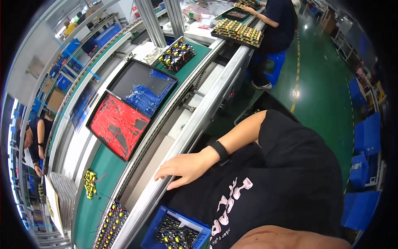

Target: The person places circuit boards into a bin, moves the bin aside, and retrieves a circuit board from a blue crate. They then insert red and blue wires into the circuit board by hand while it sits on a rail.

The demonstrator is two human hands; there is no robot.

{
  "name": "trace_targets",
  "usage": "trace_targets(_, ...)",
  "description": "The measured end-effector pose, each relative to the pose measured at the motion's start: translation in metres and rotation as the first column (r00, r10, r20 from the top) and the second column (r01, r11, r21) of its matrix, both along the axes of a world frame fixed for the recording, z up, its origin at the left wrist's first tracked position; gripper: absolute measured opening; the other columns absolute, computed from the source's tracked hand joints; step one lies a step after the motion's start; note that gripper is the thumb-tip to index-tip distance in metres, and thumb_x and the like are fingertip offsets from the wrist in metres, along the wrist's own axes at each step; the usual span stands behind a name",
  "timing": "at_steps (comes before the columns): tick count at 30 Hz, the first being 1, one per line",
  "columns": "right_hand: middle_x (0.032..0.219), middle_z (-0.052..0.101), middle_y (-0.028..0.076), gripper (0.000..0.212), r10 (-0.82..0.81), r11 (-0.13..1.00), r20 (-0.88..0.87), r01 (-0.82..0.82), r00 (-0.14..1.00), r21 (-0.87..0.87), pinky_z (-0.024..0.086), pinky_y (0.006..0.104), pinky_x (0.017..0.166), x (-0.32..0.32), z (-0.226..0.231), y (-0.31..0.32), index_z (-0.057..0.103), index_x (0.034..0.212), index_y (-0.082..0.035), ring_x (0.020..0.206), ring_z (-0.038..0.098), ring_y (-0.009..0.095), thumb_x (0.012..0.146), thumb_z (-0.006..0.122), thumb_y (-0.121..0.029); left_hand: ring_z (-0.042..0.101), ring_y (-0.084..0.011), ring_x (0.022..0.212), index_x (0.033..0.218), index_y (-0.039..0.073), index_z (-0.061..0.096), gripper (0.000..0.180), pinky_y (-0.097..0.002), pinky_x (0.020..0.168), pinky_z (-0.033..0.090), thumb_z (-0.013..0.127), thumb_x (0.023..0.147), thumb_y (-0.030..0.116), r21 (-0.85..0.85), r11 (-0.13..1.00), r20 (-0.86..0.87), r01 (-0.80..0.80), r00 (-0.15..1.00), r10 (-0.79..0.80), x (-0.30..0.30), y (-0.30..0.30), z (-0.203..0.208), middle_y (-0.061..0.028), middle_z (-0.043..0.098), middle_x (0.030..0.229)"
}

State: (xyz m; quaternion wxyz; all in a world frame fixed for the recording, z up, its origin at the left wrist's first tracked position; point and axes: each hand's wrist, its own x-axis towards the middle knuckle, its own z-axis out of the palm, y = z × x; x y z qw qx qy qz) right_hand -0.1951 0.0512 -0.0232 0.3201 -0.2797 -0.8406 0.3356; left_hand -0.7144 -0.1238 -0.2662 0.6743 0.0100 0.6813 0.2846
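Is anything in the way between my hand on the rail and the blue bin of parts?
Nothing visible does. The right hand lies open on the metal rail; the blue bin sits open-topped beside it, with nothing lying between them.

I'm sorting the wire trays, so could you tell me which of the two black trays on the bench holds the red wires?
The nearer black tray, closer to the right hand, holds red wires; the farther tray holds blue ones.

Bright overhead light, floor (315, 83) glare, heavy fisheye bending, dark corners.
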Motion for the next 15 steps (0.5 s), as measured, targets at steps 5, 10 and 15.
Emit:
trace_targets(5, 0.112, 0.068, 0.017, 0.045, 0.159, 0.881, -0.136, -0.203, 0.978, -0.428, 0.057, 0.0392, 0.085, 0.03, 0.006, 0.011, 0.053, 0.134, 0.001, 0.099, 0.069, 0.026, 0.103, 0.06, -0.032, 0.064, -0.0198, 0.078, 0.106, 0.007, 0.065, 0.026, -0.0335, 0.069, 0.051, 0.078, 0.083, 0.009, 0.039, 0.997, -0.022, 0.069, 0.997, -0.068, 0.07, 0.02, 0.087, -0.0072, 0.068, 0.095)
trace_targets(10, 0.102, 0.072, 0.021, 0.046, 0.18, 0.672, -0.356, -0.379, 0.917, -0.636, 0.062, 0.0368, 0.074, 0.048, -0.011, 0.029, 0.059, 0.125, 0.006, 0.087, 0.075, 0.027, 0.106, 0.053, -0.036, 0.065, -0.0197, 0.082, 0.109, 0.005, 0.064, 0.028, -0.0336, 0.073, 0.052, 0.077, 0.084, 0.007, 0.08, 0.984, -0.034, 0.157, 0.987, -0.155, 0.137, 0.05, 0.158, -0.0073, 0.068, 0.098)
trace_targets(15, 0.108, 0.071, 0.023, 0.049, 0.214, 0.463, -0.412, -0.463, 0.886, -0.755, 0.062, 0.0358, 0.077, 0.06, -0.004, 0.055, 0.055, 0.132, 0.005, 0.09, 0.075, 0.027, 0.109, 0.048, -0.038, 0.066, -0.0197, 0.086, 0.112, 0.004, 0.064, 0.03, -0.0337, 0.077, 0.054, 0.076, 0.084, 0.004, 0.185, 0.957, -0.068, 0.224, 0.974, -0.215, 0.186, 0.077, 0.233, -0.0074, 0.069, 0.102)
